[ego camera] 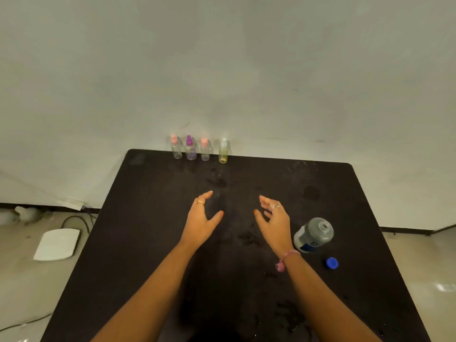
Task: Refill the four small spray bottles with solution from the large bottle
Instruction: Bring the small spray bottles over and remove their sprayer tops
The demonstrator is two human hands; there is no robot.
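Over a dark table, cut off at the frame's bottom, a person's left hand and right hand hover empty, fingers loosely spread. Right of them stands the uncapped large bottle, its blue cap nearer. Four small spray bottles line the far edge, contents blurred.

A dark bench with rounded far corners is standing against a pale wall. Along its far edge four small spray bottles are standing upright in a row: one with a pink cap, one with a purple cap, another pink-capped one and a yellowish bottle with a white cap. Toward the right side a large bottle is standing uncapped, its blue cap lying just beside it on the nearer side. Dark smudges are marking the surface.
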